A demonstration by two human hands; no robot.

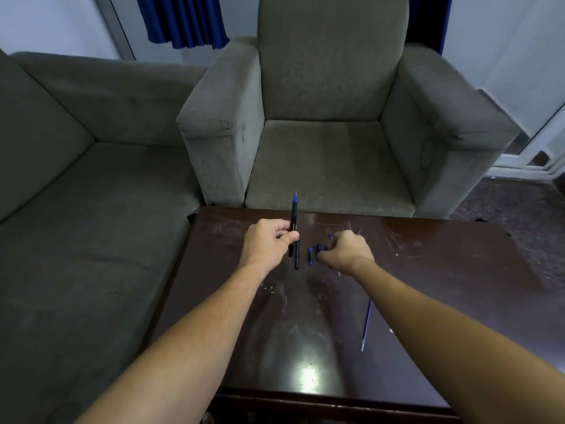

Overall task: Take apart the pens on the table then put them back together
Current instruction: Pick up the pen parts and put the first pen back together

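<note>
My left hand [269, 240] holds a black pen [294, 218] upright over the dark wooden table [443, 270], its blue tip pointing away from me. A second black pen barrel [297, 255] lies on the table just right of that hand. My right hand [348, 250] is curled down over a cluster of small blue pen parts [318, 250], fingertips touching them; what it grips is hidden. One blue cap piece [310, 256] lies between the two hands. A blue ink refill [367, 324] lies loose on the table beside my right forearm.
A grey armchair [330, 117] stands right behind the table's far edge. A grey sofa [91, 194] fills the left side. Blue curtains [183, 19] hang at the back. The table's near edge [305, 399] is close to me.
</note>
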